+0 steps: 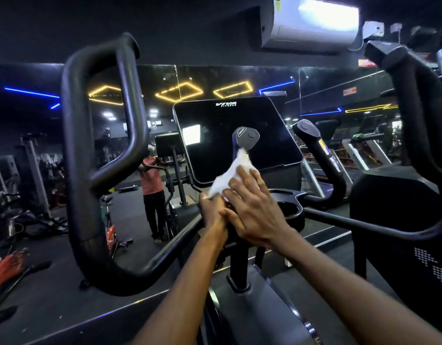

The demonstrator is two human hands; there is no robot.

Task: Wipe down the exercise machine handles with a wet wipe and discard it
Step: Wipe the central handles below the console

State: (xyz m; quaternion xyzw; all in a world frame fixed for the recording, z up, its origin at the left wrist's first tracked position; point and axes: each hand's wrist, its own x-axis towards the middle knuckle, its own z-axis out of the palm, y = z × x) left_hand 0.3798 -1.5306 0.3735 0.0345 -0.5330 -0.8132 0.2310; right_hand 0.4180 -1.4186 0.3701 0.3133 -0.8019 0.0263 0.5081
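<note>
Pressing the wipe on the handle, our right hand lies flat; left hand pinches its soft, light edge.

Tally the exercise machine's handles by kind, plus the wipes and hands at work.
Large black loop handles: 2 (left, right)
Short inner handles with grey caps: 2 (left, right)
White wet wipe: 1
Hands: 2 (left hand, right hand)
Total: 7
</note>
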